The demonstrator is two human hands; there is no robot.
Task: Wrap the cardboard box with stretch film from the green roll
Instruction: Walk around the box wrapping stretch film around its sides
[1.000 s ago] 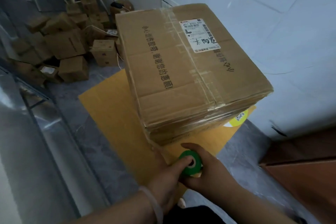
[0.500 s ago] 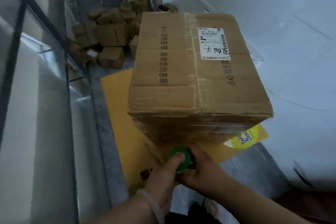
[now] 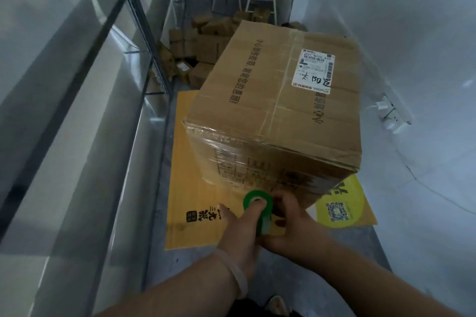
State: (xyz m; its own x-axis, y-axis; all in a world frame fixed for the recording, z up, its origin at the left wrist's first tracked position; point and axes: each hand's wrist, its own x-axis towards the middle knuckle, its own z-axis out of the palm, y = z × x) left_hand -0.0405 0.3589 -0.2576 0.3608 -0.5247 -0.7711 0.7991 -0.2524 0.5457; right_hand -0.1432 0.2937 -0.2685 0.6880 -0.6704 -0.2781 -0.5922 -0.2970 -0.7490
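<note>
Both hands on the green roll [image 3: 257,204]. Left hand [image 3: 242,229] has a finger pushed into the core from the near side; right hand [image 3: 288,224] curled around the roll's right side, fingers closed on it. Roll sits low against the near face of the cardboard box [image 3: 278,100], at its bottom edge. Shiny stretch film [image 3: 231,157] already covers the left part of that face. Box rests on a yellow flattened carton [image 3: 190,188] on the floor. Small boxes [image 3: 203,44] piled far behind; glass partition [image 3: 77,85] to the left.
</note>
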